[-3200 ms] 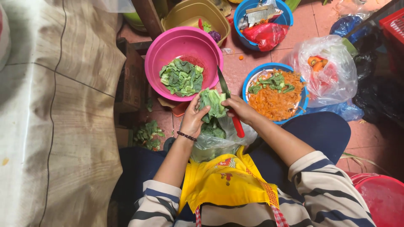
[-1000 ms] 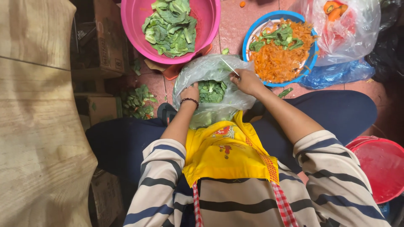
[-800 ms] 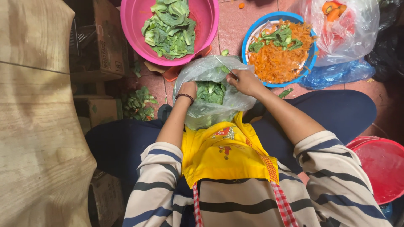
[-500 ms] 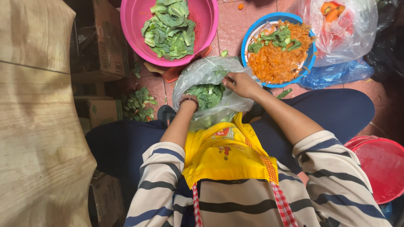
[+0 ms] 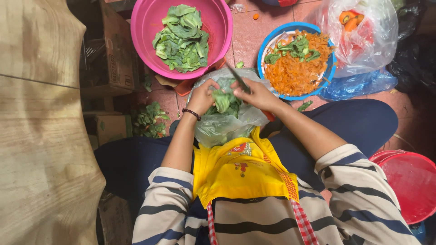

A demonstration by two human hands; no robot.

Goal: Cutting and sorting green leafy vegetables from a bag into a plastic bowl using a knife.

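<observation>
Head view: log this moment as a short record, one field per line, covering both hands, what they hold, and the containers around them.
left hand: grips a leafy green vegetable
right hand: holds a knife against the vegetable
under hands: clear plastic bag of greens on the lap
pink basin: cut green leaves
blue-rimmed bowl: shredded orange vegetable, some greens on top
floor scraps: green trimmings, left side
red bucket: right edge

One head-worn view; it looks straight down over the person's chest and lap, close to both hands; the bowls on the floor fill the upper frame.
</observation>
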